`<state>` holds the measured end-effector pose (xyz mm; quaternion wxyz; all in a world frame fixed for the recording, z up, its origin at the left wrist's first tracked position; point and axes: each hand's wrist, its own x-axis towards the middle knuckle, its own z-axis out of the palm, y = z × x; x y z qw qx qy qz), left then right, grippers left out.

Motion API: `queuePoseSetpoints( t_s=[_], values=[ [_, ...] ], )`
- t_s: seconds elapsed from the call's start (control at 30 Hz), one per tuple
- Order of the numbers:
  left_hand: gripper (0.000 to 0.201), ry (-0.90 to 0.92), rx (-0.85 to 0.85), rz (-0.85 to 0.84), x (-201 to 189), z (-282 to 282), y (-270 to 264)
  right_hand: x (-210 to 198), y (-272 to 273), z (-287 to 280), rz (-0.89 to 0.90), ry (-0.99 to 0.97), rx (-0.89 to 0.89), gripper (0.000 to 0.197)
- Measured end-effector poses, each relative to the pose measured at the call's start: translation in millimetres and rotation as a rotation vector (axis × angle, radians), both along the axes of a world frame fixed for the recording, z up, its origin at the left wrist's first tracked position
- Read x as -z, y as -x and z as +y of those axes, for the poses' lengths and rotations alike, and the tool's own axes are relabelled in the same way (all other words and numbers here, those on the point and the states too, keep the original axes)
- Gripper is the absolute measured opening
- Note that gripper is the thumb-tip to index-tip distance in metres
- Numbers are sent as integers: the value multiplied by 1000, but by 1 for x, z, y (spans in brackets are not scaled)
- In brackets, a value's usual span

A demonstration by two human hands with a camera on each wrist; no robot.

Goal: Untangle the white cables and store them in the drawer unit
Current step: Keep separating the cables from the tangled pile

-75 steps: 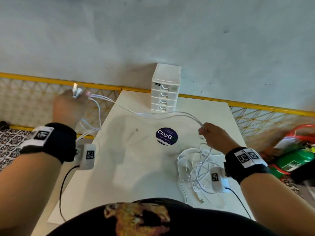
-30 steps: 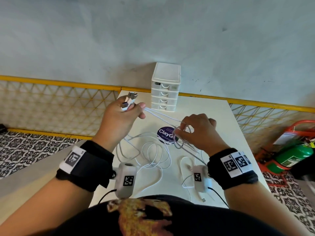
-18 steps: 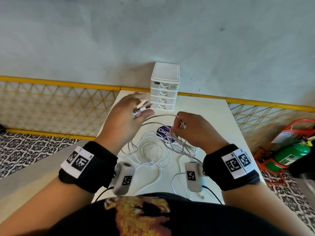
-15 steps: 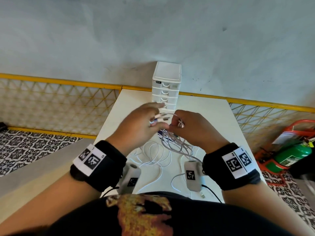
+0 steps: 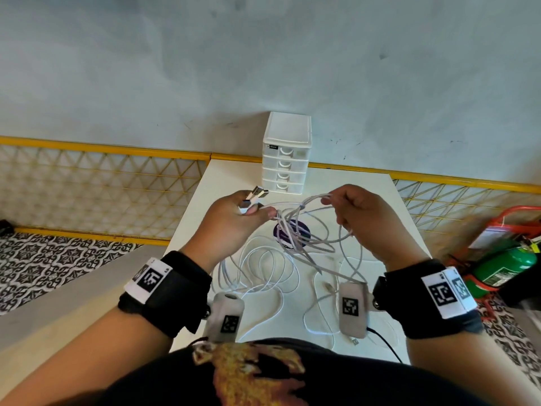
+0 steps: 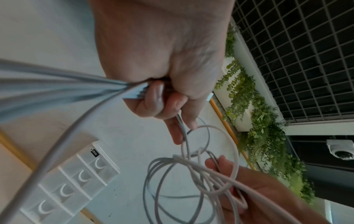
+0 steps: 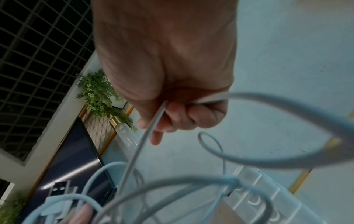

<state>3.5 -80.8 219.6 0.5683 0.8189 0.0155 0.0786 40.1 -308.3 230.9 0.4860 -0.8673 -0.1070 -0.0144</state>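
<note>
**Hands Close In on the Knot as Cable Sorting Continued**

The white cables [image 5: 295, 230] hung in a crossed bundle between my two hands, raised above the table [image 5: 389, 206], with the slack dropping into loose coils on the tabletop just in front of me. My left hand [image 5: 231, 227] pinched the plug ends [image 5: 256, 194] between thumb and curled fingers, the metal connectors poking up past my knuckles. My right hand [image 5: 366, 218] had its fingers curled round several strands where they looped and crossed.

Two and a half seconds before, my hands had been far apart, stretching one cable across the table; now they had come together over the middle, close enough that the strands bunched into a knot [image 6: 191, 160] between them. The loose heap that had lain by my right wrist now lay spread out in rings nearer the centre. I read that as the stretching-out done and the picking-apart begun: the crossing sat right where my right fingers could work it.

The drawer unit [image 5: 286, 153] stood at the far edge against the wall [image 5: 263, 68], all its drawers shut, well apart from the cables. Nothing had been stored yet. A round dark sticker [image 5: 281, 234] showed through the loops on the tabletop.
</note>
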Motion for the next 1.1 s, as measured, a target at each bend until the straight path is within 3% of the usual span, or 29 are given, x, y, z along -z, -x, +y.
queuePoseSetpoints(
  t_s=[0.13, 0.3, 0.4, 0.47, 0.57, 0.87, 1.0, 1.1],
  values=[
    [15, 0, 55, 27, 0, -4, 2, -6, 5, 10, -32, -81, 46, 22],
    [21, 19, 63, -9, -2, -5, -1, -8, 9, 27, -41, -53, 22, 17],
    [11, 14, 40, -41, 0, -5, -5, -10, 10, 35, -69, -34, 15, 17],
    [18, -8, 11, -71, 2, -3, -7, -12, 10, 39, -98, -10, 18, 17],
    [11, -24, 6, -113, 3, -1, -7, -16, 11, 47, -115, -13, 3, 18],
    [6, 88, 12, -140, 5, 12, -14, -29, 6, 69, -145, 29, 1, 18],
    [8, 168, 96, -116, 2, 15, -14, -40, 12, 80, -79, -23, -145, 17],
    [10, 311, 105, -127, -1, 17, -13, -42, 18, 78, 41, -231, -333, 27]
  ],
)
